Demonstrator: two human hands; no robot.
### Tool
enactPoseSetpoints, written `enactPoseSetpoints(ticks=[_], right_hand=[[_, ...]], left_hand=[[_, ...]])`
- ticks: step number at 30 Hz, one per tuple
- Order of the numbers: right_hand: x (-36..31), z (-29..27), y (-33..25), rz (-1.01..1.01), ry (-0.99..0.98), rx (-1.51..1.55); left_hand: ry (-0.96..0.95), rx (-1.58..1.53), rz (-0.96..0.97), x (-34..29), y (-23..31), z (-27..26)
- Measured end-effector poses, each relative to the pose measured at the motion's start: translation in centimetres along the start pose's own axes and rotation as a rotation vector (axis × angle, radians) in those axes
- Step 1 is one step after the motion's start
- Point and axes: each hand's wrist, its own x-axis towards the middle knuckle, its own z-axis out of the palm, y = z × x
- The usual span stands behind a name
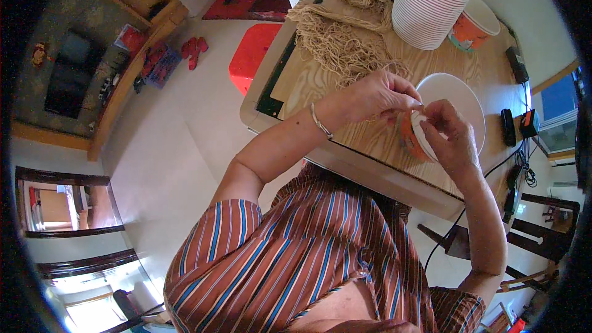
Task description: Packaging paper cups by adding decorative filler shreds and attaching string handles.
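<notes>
The left hand [379, 95] and the right hand [447, 132] meet in the middle right of the frame. Both hands are closed on a small orange cup [414, 139] with a white rim. The fingers pinch at its top edge. The cup is tipped on its side, just over the table [320, 80]. A white plate [459, 102] lies right behind it. A tall stack of cups [431, 0] stands at the top. A pile of tan string [345, 37] lies at the upper middle.

I see a short-sleeved shirt [290, 253] striped rust, blue and white, and a thin silver bangle [320, 123] on my left wrist.
</notes>
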Motion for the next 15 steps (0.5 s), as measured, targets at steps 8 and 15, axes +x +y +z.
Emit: enactPoseSetpoints(ticks=[8,15], right_hand=[[0.26,0.66,-0.83,0.008,0.053,-0.091],[0.46,0.95,-0.61,0.019,0.111,-0.211]], left_hand=[[0.053,0.040,0.004,-0.30,0.10,-0.01],[0.125,0.163,0.018,-0.41,0.59,0.71]])
